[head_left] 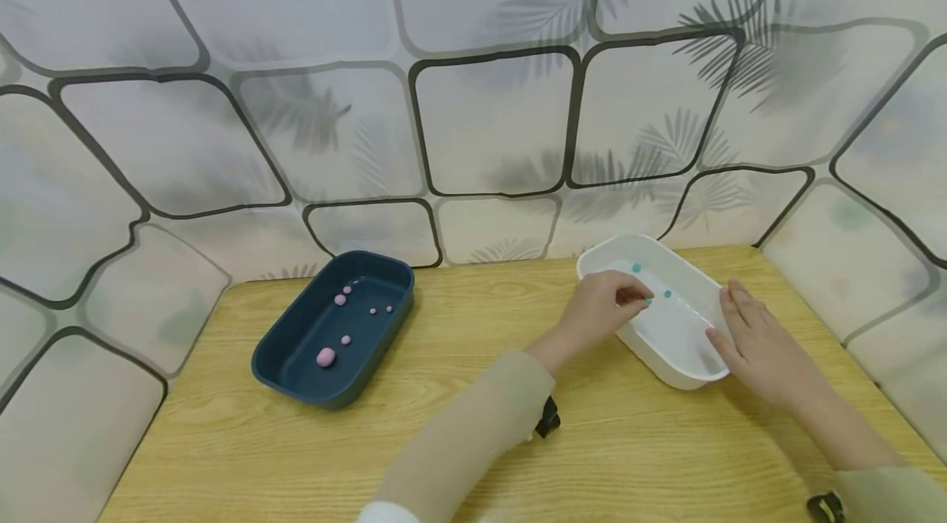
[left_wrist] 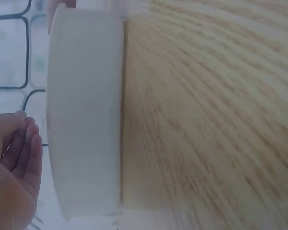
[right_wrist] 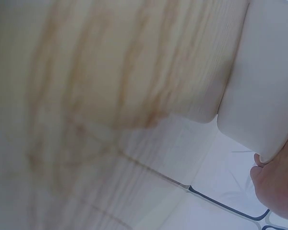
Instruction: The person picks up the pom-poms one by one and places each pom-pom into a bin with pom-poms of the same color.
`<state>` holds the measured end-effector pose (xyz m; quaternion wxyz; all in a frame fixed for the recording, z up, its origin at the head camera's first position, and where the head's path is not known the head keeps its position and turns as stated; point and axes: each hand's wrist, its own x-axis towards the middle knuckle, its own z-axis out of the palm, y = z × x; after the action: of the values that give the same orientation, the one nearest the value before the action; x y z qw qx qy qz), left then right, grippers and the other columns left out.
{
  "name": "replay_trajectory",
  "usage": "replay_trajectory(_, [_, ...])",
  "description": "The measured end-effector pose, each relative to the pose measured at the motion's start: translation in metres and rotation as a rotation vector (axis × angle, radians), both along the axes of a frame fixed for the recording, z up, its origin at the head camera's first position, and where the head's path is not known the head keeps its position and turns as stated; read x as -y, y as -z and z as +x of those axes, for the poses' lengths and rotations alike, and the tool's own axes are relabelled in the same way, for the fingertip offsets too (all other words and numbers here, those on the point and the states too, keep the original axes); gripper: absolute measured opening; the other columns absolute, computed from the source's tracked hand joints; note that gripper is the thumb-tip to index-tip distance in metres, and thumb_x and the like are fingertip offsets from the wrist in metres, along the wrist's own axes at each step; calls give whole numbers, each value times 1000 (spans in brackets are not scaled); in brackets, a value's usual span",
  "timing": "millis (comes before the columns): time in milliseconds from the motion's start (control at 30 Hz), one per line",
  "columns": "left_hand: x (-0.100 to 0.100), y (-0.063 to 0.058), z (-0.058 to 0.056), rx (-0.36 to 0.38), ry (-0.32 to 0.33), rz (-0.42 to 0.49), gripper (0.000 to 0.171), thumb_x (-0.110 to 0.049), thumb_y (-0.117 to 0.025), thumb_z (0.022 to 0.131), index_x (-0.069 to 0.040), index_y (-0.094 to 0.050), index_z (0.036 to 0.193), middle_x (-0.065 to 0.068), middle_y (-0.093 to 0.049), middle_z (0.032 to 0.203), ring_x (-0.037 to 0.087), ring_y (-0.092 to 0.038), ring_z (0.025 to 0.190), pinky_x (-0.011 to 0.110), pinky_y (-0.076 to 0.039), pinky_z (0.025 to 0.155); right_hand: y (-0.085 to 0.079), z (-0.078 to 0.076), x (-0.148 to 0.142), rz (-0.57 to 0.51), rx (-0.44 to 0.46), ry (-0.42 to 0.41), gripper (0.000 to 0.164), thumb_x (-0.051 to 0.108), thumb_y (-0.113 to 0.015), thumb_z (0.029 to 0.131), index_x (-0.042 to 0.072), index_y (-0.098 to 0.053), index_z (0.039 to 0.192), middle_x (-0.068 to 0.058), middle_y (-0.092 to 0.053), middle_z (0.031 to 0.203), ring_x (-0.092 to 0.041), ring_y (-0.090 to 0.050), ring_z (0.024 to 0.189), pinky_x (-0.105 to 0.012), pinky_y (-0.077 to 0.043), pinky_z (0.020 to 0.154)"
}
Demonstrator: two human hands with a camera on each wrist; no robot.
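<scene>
A white basin (head_left: 681, 342) stands on the right of the table with small teal balls (head_left: 667, 293) on its floor. Over its left side reaches my left hand (head_left: 595, 311), thumb and fingertips together, pinching a small teal ball (head_left: 648, 302). In the left wrist view the left hand (left_wrist: 14, 167) is beside the basin's outer wall (left_wrist: 86, 115), and the ball is hidden. My right hand (head_left: 769, 354) rests on the basin's right rim, fingers fairly straight and thumb apart. The right wrist view shows only part of the right hand (right_wrist: 281, 179), at the rim.
A dark blue basin (head_left: 296, 391) stands on the left of the wooden table (head_left: 473, 342), with several pink balls (head_left: 325, 357) of differing sizes inside. Patterned wall covering (head_left: 496, 128) rises directly behind the table and along both sides.
</scene>
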<state>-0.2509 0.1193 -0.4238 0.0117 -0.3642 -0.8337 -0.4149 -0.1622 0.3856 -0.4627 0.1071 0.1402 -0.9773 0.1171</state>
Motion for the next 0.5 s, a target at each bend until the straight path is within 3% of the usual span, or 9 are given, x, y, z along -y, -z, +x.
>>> replay_trajectory(200, [-3,3,-9,109,-51,53,15,-13,-74,101,-8,-82,113,4,-83,108,3,-73,89,2,-51,76,-1,1,1,-1,5,1,70,27,-44,114,-24,-23,156,-44,-16,167,-50,-9,163,-38,11,135])
replay_trajectory(500, [-5,2,-17,162,-101,17,14,-15,-74,101,-9,-83,110,4,-82,105,4,-71,86,3,-49,73,-4,1,3,-3,30,5,70,28,-42,115,-25,-21,156,-45,-16,167,-52,-8,163,-40,12,135])
